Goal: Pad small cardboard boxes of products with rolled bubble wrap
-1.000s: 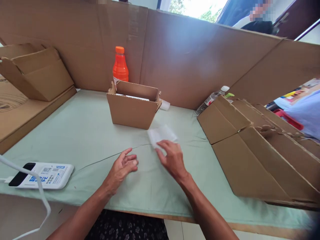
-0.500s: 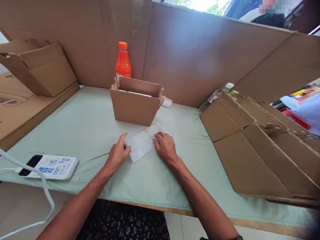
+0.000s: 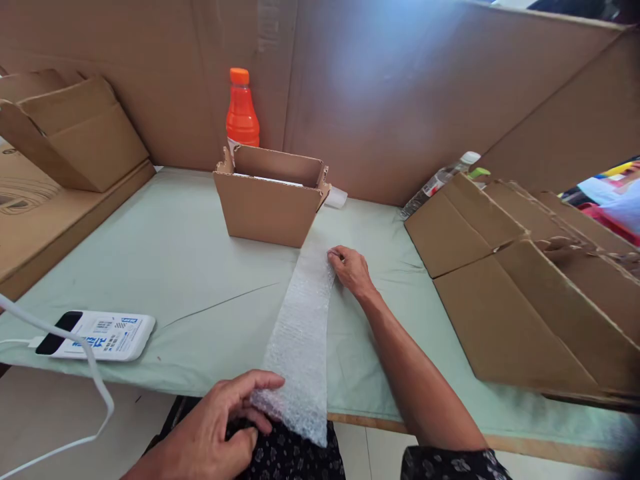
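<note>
A long strip of clear bubble wrap lies unfolded on the pale green table cover, its near end hanging past the table's front edge. My right hand is closed, pinching the strip's right edge near its far end. At the near end, my left hand has its fingers apart; the index finger reaches over the strip's left edge and the thumb stands away from it. Just beyond the strip stands an open cardboard box with something white inside, mostly hidden by the front wall.
Behind the box is an orange bottle. A small white roll lies to its right. A white power bank with a cable is at front left. Cardboard boxes and a clear bottle stand at right; another carton is at left.
The folded bubble wrap has been opened out into a long strip. My left hand has come toward me to its near end; my right hand has shifted slightly away and to the right.
</note>
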